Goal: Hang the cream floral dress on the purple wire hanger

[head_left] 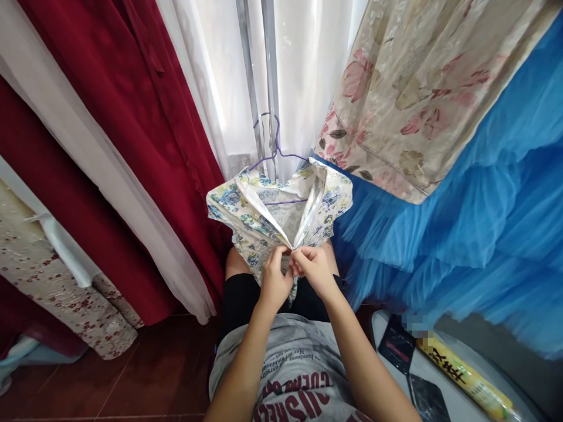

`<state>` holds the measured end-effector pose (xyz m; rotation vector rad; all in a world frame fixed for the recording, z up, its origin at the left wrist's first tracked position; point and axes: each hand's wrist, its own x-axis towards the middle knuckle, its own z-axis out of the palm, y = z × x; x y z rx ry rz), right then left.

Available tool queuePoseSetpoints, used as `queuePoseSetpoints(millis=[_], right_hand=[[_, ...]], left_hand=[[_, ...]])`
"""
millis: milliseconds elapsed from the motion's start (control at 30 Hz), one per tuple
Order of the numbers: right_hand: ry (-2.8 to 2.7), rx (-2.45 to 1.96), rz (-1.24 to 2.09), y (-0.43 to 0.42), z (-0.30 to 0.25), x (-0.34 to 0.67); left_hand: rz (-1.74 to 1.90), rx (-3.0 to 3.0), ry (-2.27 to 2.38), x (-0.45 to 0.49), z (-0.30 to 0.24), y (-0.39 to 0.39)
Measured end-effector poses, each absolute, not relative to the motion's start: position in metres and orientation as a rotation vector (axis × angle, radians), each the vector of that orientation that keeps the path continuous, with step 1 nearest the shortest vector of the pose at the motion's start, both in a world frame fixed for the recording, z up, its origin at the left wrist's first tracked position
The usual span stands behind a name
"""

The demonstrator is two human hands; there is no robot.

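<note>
A white floral garment (250,228) with blue and yellow-green flowers hangs on a purple hanger (281,153) in front of my lap. Its front lies open in a deep V with white inner edges. At the bottom point of that V, my left hand (276,275) pinches the fabric edge. Right beside it, my right hand (310,264) pinches the same spot with thumb and fingers, and the fingertips nearly touch. Whether a button, hook or zip lies between the fingers is hidden. The lower part of the garment drops between my thighs.
Dark red drapes (176,146) and a beaded floral gown (57,281) hang at left. On the right hang a beige floral dress (396,105) and a blue tulle gown (497,193). A low grey surface holds a phone (397,343), a dark flat object (426,398) and a yellow packet (470,378).
</note>
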<state>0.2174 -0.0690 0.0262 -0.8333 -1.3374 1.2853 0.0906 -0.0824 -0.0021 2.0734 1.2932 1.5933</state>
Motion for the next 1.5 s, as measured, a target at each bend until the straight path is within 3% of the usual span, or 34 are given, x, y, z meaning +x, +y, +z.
queuePoseSetpoints(millis=[233, 600, 733, 900, 1067, 1167, 1300, 1500], right_hand=[[-1.393, -0.847, 1.336, -0.064, 0.045, 0.220], [-1.186, -0.680, 1.198, 0.032, 0.174, 0.195], [-1.307, -0.733, 1.131, 0.023, 0.160, 0.194], [-1.378, -0.702, 1.019, 0.014, 0.150, 0.189], [-1.446, -0.647, 0.892, 0.009, 0.160, 0.198], [-1.456, -0.693, 0.810, 0.013, 0.158, 0.204], [-1.580, -0.920, 0.682, 0.022, 0.138, 0.206], [-1.647, -0.983, 0.907, 0.007, 0.100, 0.216]], left_hand=[[1.591, 2.027, 1.335, 0.095, -0.008, -0.082], [1.217, 2.143, 1.377, 0.076, -0.014, -0.078], [1.346, 2.077, 1.270, 0.069, 0.001, -0.060], [1.809, 2.174, 1.219, 0.042, 0.103, -0.020], [1.513, 2.687, 1.193, 0.041, 0.182, 0.005], [1.475, 2.765, 1.227, 0.051, 0.190, 0.004], [1.737, 2.662, 1.210, 0.052, 0.194, -0.004], [2.165, 2.004, 1.233, -0.029, 0.190, 0.031]])
